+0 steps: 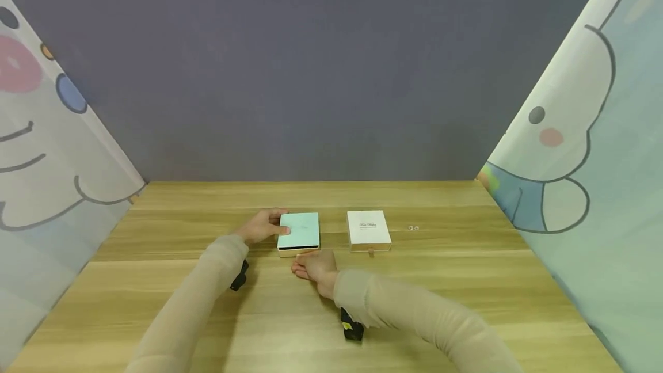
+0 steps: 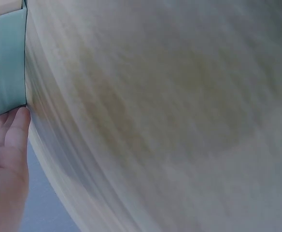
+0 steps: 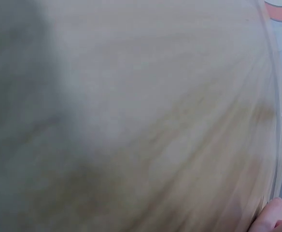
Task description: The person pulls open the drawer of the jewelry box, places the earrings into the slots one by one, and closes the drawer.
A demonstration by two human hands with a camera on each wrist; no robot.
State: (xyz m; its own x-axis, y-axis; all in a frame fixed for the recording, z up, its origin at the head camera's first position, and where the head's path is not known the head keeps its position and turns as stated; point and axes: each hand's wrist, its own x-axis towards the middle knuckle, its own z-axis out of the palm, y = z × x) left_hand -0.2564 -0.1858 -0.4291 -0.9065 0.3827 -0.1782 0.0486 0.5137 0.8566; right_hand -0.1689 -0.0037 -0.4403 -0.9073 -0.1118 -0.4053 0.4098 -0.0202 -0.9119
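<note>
A teal drawer box (image 1: 299,230) lies on the wooden table, its cream drawer front (image 1: 287,252) showing below a dark gap. My left hand (image 1: 261,227) grips the box from its left side, thumb over the top and the other fingers at the far side. In the left wrist view, the fingers (image 2: 16,133) touch the edge of the teal sleeve (image 2: 6,63). At the drawer front, my right hand (image 1: 318,266) pinches with thumb and forefinger; the exact hold is partly hidden. The right wrist view catches only fingertips (image 3: 269,217) beside the cream edge.
A white drawer box (image 1: 368,229) with dark lettering and a small pull tab stands right of the teal one. Farther right lie two small shiny pieces (image 1: 413,228), too small to identify. A dark grey wall (image 1: 311,73) rises behind the table (image 1: 440,281), with cartoon-printed cloth at both sides.
</note>
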